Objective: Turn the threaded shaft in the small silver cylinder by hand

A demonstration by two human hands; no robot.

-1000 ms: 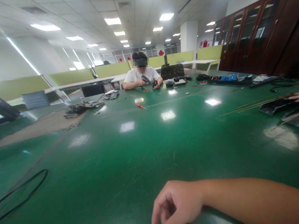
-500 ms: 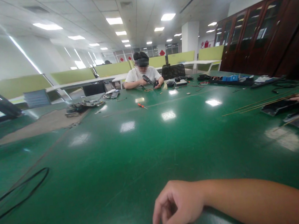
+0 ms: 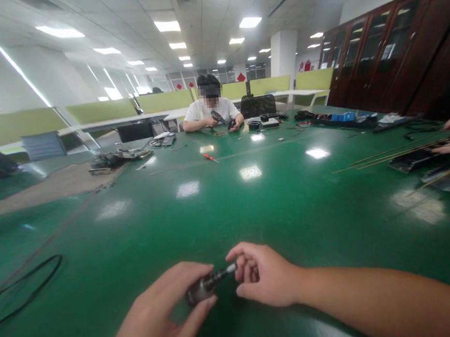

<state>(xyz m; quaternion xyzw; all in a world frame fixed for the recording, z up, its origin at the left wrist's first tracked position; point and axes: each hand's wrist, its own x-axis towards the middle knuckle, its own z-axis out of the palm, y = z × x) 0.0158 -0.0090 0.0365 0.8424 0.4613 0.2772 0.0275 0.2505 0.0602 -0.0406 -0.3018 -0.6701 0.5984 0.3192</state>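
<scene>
Near centre over green table (image 3: 228, 210), left hand (image 3: 158, 309) gripping dark cylindrical tool (image 3: 202, 288), right hand (image 3: 268, 276) half-curled at its silver tip.

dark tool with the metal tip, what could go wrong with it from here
The dark tool sits between the left hand's thumb and fingers, so it might slip. Its metal tip points at the right hand's fingers and could poke one. If dropped, it may roll on the shiny green table.
</scene>
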